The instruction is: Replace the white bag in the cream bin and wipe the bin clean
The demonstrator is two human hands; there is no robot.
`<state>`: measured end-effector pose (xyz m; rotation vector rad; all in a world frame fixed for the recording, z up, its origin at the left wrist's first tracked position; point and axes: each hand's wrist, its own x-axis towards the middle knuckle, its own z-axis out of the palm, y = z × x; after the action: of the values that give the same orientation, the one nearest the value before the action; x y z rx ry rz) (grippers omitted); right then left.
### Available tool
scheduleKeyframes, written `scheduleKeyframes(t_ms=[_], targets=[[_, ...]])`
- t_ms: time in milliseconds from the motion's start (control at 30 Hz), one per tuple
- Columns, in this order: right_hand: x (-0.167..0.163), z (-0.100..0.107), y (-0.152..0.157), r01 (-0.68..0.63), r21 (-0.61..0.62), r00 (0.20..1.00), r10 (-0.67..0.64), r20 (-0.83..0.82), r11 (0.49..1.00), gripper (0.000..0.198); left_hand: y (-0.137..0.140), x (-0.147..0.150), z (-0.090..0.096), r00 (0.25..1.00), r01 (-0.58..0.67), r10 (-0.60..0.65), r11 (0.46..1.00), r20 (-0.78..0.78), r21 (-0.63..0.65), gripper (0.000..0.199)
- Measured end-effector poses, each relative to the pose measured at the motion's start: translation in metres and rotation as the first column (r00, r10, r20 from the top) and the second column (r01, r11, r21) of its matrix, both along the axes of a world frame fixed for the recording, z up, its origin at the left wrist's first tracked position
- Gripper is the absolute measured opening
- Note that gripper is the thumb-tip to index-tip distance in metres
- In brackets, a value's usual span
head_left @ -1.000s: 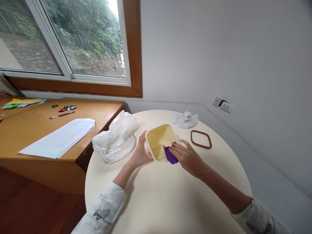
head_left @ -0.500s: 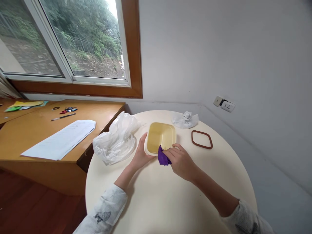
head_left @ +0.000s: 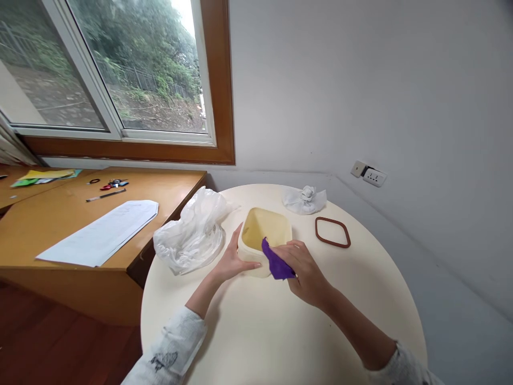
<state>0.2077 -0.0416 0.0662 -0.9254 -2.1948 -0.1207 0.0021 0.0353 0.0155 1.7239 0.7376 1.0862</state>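
A pale yellow, square plastic container (head_left: 276, 222) with rounded corners stands on the round cream table (head_left: 256, 331), its open top tilted a little away from me. My left hand (head_left: 233, 261) grips its left side, the thumb laid along the near wall. A purple cloth (head_left: 277, 266) is pinched in my right hand (head_left: 306, 270) and hangs over the container's near right rim. The fingers of that hand lie along the right edge, and part of the cloth is hidden under them.
To the left lies a crumpled clear plastic bag (head_left: 194, 235). Behind, on the right, sits a knotted white bag (head_left: 305, 199), with a brown square ring (head_left: 332, 232) nearer me. A wooden desk (head_left: 176, 184) holding papers (head_left: 100, 232), a pen and keys adjoins the table.
The container has tipped, so more of its near outer wall shows. My right hand and the purple cloth have moved slightly right and down; the left thumb now lies across the near wall.
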Motion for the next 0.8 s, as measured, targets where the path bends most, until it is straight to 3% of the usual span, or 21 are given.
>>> scheduleKeyframes(t_ms=[100, 200, 533, 633, 733, 800], targets=[[0.009, -0.008, 0.001, 0.022, 0.062, 1.000, -0.022, -0.002, 0.998, 0.054, 0.000, 0.000, 0.001, 0.998, 0.058, -0.056, 0.996, 0.035, -0.073, 0.093], [0.022, -0.012, 0.006, 0.062, 0.082, 0.997, -0.066, 0.045, 0.995, 0.055, 0.002, -0.001, 0.001, 0.998, 0.057, -0.055, 0.996, 0.029, -0.070, 0.098], [0.046, -0.014, 0.050, 0.163, 0.002, 0.986, -0.163, 0.022, 0.987, 0.061, 0.001, -0.002, 0.005, 0.994, 0.113, -0.112, 0.993, 0.017, -0.033, 0.104], [0.043, -0.015, 0.060, 0.225, -0.114, 0.951, -0.243, -0.191, 0.968, 0.055, 0.000, -0.003, 0.004, 0.993, 0.119, -0.119, 0.992, 0.014, -0.039, 0.101], [0.036, -0.010, 0.067, 0.315, -0.343, 0.793, -0.444, -0.417, 0.885, 0.047, -0.001, -0.002, 0.003, 0.995, 0.097, -0.096, 0.995, 0.019, -0.027, 0.106], [0.029, -0.002, 0.070, 0.282, -0.462, 0.760, -0.490, -0.428, 0.841, 0.045, -0.001, -0.001, 0.003, 0.996, 0.091, -0.091, 0.996, 0.021, -0.011, 0.108]])
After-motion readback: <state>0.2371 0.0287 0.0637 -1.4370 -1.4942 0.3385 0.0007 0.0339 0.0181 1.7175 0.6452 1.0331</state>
